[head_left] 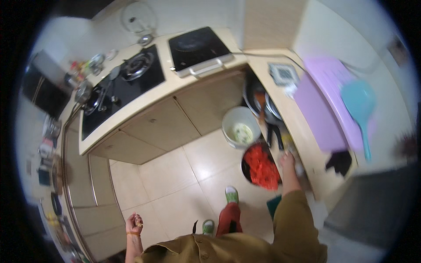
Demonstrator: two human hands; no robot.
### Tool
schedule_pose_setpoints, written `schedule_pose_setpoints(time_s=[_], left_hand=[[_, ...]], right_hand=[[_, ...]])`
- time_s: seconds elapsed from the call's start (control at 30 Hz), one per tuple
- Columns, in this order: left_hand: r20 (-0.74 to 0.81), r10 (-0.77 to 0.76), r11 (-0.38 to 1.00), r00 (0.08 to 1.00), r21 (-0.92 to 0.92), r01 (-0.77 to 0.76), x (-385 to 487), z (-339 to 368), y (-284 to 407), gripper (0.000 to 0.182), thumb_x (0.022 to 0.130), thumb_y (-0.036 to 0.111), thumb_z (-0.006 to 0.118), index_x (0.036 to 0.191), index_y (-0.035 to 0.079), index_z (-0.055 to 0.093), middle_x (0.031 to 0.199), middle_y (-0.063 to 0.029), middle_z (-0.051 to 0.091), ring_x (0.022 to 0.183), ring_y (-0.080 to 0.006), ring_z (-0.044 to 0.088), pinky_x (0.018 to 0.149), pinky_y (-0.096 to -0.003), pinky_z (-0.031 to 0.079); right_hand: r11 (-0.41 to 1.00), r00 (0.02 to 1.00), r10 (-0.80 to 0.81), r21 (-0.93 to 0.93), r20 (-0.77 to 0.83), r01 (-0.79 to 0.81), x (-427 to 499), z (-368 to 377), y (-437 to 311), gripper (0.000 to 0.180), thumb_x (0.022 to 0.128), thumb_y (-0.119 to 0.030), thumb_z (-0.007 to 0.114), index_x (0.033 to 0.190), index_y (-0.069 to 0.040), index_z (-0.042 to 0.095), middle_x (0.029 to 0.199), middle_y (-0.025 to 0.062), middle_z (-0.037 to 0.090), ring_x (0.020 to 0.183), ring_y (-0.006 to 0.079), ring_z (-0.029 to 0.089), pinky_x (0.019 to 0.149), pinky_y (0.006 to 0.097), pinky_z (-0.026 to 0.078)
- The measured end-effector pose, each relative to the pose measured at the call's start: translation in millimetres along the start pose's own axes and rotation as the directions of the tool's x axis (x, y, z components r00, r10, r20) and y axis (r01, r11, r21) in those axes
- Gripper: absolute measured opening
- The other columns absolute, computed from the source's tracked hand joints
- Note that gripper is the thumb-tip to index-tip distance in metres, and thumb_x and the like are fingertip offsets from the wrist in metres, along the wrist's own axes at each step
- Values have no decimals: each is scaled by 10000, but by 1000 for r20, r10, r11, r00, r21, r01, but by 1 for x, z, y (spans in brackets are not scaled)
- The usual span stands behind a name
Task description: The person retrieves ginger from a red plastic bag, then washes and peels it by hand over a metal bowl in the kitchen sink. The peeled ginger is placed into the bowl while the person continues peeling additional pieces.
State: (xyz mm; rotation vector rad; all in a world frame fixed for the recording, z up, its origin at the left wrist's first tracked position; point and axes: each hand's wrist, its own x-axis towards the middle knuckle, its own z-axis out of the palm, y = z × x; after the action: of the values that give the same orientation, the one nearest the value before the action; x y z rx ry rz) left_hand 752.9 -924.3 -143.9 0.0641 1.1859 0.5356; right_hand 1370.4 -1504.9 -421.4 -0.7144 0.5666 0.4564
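Note:
My left hand (132, 224) hangs low over the tiled floor, its fingers curled around a small lumpy pinkish-yellow thing (139, 225), too small to identify. Out to the right, my right hand (287, 159) reaches to the open space under the side counter. It is blurred, and I cannot make out whether its fingers grip anything. Beside that hand, a bin or tub (262, 167) holds crumpled red plastic bags (260, 164). Behind it stands a white bucket (227, 131) with pale, greenish scraps at the bottom. Black pan handles (274, 134) jut from the cupboard near my fingers.
Along the back counter sit an induction cooker (199, 46) and a black gas hob (144, 85) with a pan (84, 92). A purple plastic board or basin (322, 111) and a turquoise ladle-shaped scoop (358, 95) occupy the right side. Cupboard doors (154, 131) line the floor's far edge.

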Motion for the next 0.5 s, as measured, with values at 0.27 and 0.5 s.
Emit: schedule_pose_setpoints(time_s=[0.27,0.5], left_hand=[[63,-158,975,985,-149,166,2,110,-66,207,928,186,429,879,-1,502,786,-138,567,697,-267,547,605,-333,515],[573,70,926,816,-342,160,-20,178,-51,521,963,382,318,1363,49,319,1364,-144,384,1124,-297,454,926,-390,421]], right_hand=[[-269,898,-433,-962,74,-50,65,-21,-28,320,799,-71,501,1110,-5,542,979,133,584,831,260,568,674,359,471],[-167,892,-435,-984,125,57,-23,22,29,259,864,-146,449,1090,-56,538,919,88,562,741,225,543,602,326,457]])
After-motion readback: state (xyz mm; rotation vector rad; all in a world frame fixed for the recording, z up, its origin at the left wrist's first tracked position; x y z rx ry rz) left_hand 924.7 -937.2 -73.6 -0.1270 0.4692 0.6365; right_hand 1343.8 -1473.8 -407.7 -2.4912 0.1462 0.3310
